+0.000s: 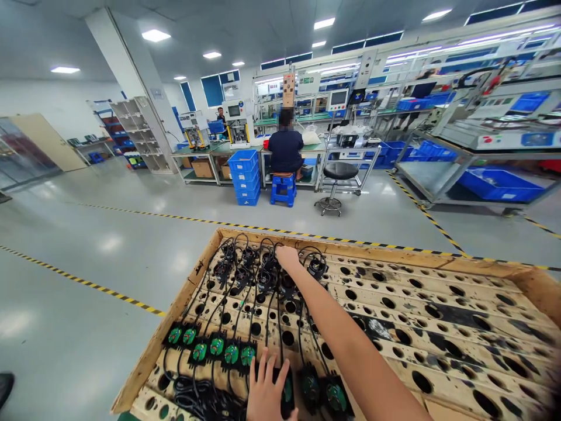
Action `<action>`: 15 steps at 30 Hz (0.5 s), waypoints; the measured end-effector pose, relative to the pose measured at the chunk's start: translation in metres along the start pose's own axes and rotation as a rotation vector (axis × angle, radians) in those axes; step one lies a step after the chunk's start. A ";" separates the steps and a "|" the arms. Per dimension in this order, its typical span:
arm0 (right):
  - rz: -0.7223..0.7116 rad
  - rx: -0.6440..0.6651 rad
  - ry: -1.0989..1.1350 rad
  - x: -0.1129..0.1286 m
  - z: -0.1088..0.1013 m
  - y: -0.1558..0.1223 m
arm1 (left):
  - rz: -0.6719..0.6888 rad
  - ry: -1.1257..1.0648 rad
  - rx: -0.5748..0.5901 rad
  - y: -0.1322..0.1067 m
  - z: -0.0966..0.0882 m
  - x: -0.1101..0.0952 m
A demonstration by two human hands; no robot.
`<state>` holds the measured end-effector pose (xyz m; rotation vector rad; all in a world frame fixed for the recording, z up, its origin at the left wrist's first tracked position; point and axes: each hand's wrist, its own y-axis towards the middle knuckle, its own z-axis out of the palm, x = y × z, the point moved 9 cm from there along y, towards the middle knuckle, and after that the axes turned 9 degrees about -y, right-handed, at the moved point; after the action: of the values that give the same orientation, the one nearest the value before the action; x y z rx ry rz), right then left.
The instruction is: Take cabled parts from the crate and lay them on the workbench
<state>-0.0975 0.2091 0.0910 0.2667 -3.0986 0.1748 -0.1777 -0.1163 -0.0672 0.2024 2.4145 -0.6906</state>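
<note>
A wooden tray (pixel 438 257) full of round holes lies in front of me. Black cabled parts fill its left side: round heads (pixel 245 269) sit in the far holes, and black plugs with green faces (pixel 210 348) line the near rows. My right hand (pixel 287 256) reaches to the far edge and rests on one round black head, fingers curled over it. My left hand (pixel 265 392) presses on a black plug (pixel 287 389) at the near edge, fingers spread over it. Black cables (pixel 272 316) run between the two ends.
Yellow-black floor tape (pixel 131 301) marks the grey floor beyond the tray. A person sits on a blue stool (pixel 283 188) at a bench, beside stacked blue crates (pixel 245 175) and a black stool (pixel 335 181). Racks with blue bins (pixel 495 184) stand at right.
</note>
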 end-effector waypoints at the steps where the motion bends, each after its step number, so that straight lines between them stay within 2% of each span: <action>1: -0.002 -0.017 0.011 0.001 -0.003 -0.001 | 0.008 0.019 -0.030 -0.001 -0.001 0.002; 3: 0.008 -0.074 0.034 -0.003 -0.013 -0.009 | 0.044 0.071 -0.105 -0.004 -0.005 0.005; 5: 0.026 -0.158 0.058 -0.014 -0.028 -0.029 | 0.101 0.109 -0.144 -0.006 -0.011 0.007; 7: 0.037 -0.233 0.082 -0.029 -0.040 -0.063 | 0.159 0.110 -0.121 -0.005 -0.014 0.007; 9: 0.031 -0.272 0.128 -0.044 -0.039 -0.112 | 0.198 0.101 -0.077 -0.001 -0.017 0.007; 11: 0.005 -0.276 0.238 -0.055 -0.021 -0.176 | 0.213 0.107 -0.064 0.002 -0.021 0.007; 12: -0.025 -0.238 0.315 -0.057 -0.002 -0.211 | 0.215 0.118 -0.068 0.004 -0.023 0.007; 15: -0.064 0.103 0.333 -0.045 0.089 -0.322 | 0.212 0.189 -0.094 0.004 -0.028 0.004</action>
<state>0.0002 -0.1084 0.0362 0.3045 -2.7518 0.3404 -0.1944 -0.0987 -0.0525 0.4969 2.5488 -0.4793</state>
